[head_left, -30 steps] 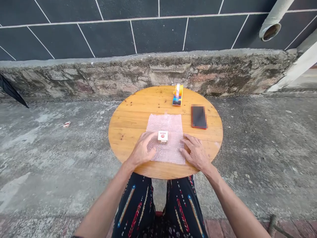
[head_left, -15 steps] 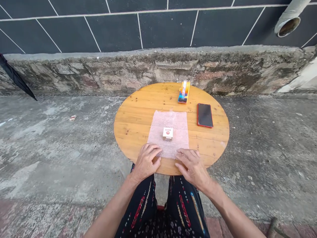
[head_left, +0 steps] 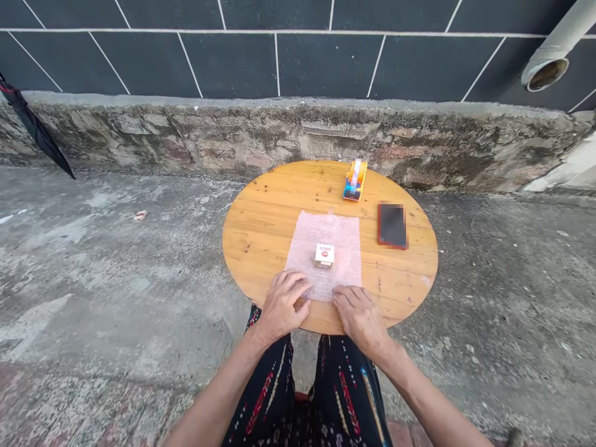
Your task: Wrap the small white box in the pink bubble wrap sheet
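A sheet of pinkish bubble wrap (head_left: 328, 230) lies flat on the round wooden table (head_left: 254, 230). On it, a little nearer than the middle, stands a small white box (head_left: 325, 255) with red print on top. My left hand (head_left: 285, 302) rests over the sheet's near left corner, fingers bent and thumb apart from them. At the near right corner, my right hand (head_left: 361, 313) has its fingertips on the sheet's edge with the thumb drawn in close, pinching it. The right fingertips are partly hidden by the hand.
A yellow and blue tape dispenser (head_left: 355, 180) stands toward the table's far edge. To the right lies a dark phone (head_left: 392, 225) with a red rim. A folded black umbrella (head_left: 40, 133) leans by the stone wall base (head_left: 223, 139), and a pipe (head_left: 552, 59) juts out at upper right.
My right hand has closed its fingers and thumb together at the bubble wrap's near edge. My left hand stays about where it was. The whole view has shifted slightly.
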Tool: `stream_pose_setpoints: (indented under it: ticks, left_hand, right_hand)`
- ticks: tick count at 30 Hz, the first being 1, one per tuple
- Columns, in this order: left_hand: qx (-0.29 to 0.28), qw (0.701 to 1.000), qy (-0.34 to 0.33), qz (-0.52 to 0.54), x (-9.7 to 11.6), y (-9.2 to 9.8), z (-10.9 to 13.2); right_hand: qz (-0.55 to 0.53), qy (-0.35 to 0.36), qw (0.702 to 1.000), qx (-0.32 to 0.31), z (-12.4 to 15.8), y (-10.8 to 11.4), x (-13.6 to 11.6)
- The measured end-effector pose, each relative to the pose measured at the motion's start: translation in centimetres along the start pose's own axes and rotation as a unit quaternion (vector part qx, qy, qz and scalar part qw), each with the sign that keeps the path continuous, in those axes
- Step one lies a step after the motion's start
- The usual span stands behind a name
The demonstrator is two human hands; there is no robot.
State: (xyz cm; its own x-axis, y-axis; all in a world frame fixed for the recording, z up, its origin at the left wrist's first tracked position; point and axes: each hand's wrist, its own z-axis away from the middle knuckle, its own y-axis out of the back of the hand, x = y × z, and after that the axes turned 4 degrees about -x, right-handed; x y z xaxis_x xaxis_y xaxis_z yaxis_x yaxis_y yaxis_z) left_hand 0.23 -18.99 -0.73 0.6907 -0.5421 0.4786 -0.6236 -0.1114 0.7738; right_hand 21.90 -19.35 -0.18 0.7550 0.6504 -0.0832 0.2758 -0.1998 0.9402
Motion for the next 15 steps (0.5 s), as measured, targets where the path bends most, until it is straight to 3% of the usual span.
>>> stream_pose_setpoints:
  ticks: [10,15]
  left_hand:
    - [0.029,0.999,0.022,-0.038,0.0,0.1,0.1]
    - [0.06,0.996,0.013,-0.071,0.6,0.2,-1.2]
  right_hand:
    - [-0.056,-0.036,0.997,0.024,-1.2,1.9,1.3]
    - [-0.107,-0.037,0.993,0.043,-1.7,2.4,1.9]
